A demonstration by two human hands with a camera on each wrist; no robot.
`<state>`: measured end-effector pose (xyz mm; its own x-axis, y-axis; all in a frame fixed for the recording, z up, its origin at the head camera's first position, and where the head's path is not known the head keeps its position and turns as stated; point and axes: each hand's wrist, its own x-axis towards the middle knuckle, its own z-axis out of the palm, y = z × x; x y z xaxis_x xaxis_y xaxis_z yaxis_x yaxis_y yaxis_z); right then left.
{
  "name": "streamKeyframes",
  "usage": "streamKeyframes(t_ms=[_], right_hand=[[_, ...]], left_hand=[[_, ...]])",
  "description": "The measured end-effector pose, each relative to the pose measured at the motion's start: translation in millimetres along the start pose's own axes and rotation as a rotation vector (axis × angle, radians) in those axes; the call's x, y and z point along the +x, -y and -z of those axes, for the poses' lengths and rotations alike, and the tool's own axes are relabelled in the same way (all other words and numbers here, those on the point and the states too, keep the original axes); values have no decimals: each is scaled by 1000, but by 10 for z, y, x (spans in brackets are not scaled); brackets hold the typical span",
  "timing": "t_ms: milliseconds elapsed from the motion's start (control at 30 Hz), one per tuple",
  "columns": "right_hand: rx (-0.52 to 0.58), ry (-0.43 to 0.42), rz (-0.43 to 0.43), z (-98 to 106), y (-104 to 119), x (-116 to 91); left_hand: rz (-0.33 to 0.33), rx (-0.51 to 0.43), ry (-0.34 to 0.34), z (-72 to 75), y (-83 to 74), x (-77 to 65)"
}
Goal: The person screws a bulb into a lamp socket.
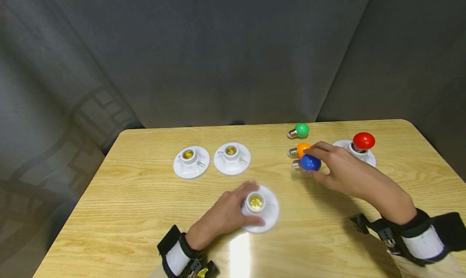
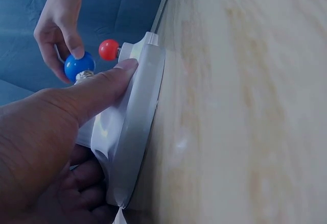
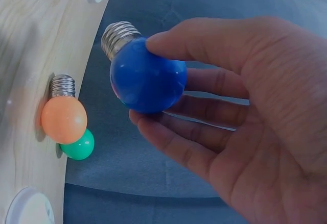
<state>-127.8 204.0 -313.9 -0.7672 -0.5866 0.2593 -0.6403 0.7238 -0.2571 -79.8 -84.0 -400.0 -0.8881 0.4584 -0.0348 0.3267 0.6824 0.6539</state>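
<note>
My right hand (image 1: 344, 168) pinches a blue light bulb (image 3: 148, 76) between thumb and fingers. The bulb's metal screw base points left in the head view, and the right wrist view shows it raised off the table. My left hand (image 1: 233, 209) grips a white lamp socket (image 1: 269, 209) near the table's front, thumb on one side and fingers on the other. That socket's brass-coloured opening faces up. Beside the blue bulb, an orange bulb (image 3: 64, 119) lies on the table, and a green bulb (image 1: 301, 130) lies behind it.
Two more white sockets, a left one (image 1: 191, 170) and a middle one (image 1: 236, 166), stand bulbless toward the back. At the right, a red bulb (image 1: 364, 141) sits upright in another socket (image 1: 370, 159). A dark curtain (image 1: 218, 59) hangs behind the wooden table (image 1: 127, 209).
</note>
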Motion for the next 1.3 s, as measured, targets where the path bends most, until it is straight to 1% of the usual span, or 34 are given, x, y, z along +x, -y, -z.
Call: streamKeyframes(t_ms=[233, 500, 867, 1100, 1300], right_hand=[[-3, -10, 0, 33, 54, 2], [6, -19, 6, 66, 128, -2], [9, -7, 6, 89, 209, -16], [12, -3, 28, 98, 242, -24], [5, 0, 23, 104, 290, -33]], left_hand=[[-1, 0, -2, 3, -1, 4], [-22, -1, -7, 4, -6, 2], [-7, -2, -2, 2, -2, 9], [-8, -3, -1, 1, -4, 8], [-15, -2, -1, -1, -6, -1]])
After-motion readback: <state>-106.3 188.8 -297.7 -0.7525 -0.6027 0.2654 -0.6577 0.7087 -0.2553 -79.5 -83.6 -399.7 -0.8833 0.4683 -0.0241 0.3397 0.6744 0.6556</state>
